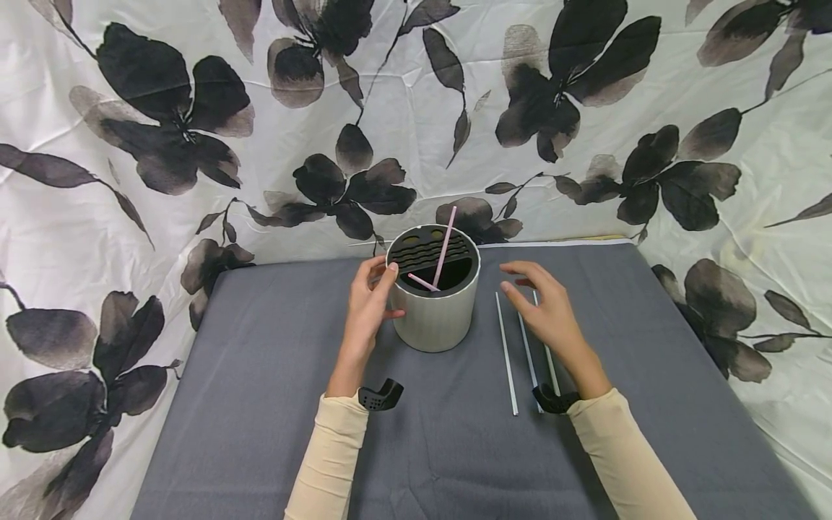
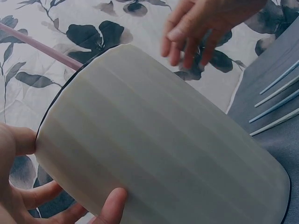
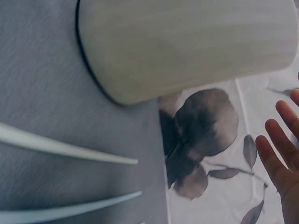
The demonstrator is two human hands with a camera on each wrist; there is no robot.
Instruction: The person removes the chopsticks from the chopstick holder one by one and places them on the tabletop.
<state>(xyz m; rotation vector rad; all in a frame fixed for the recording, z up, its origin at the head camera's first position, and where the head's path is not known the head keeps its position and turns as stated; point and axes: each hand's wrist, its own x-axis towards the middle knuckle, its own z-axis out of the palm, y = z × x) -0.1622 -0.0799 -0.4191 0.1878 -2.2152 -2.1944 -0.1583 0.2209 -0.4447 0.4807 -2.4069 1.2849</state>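
A pale, cylindrical utensil holder (image 1: 435,321) with a dark slotted lid stands upright on the table. Two pink chopsticks (image 1: 445,245) lean in the large front opening of its lid, one rising high and one showing only a short end. My left hand (image 1: 369,300) holds the holder's left side, thumb at the rim and fingers bent about the wall. To the right of the holder, my right hand (image 1: 542,307) hovers with spread fingers and nothing between them. Under and beside it lie several slim tapered chopsticks (image 1: 506,354), white, blue and pale green.
A grey cloth (image 1: 273,404) covers the table. Behind and at the sides hangs a white curtain with dark flowers (image 1: 455,180), close to the holder's back. Black wrist cameras (image 1: 381,395) sit on both wrists.
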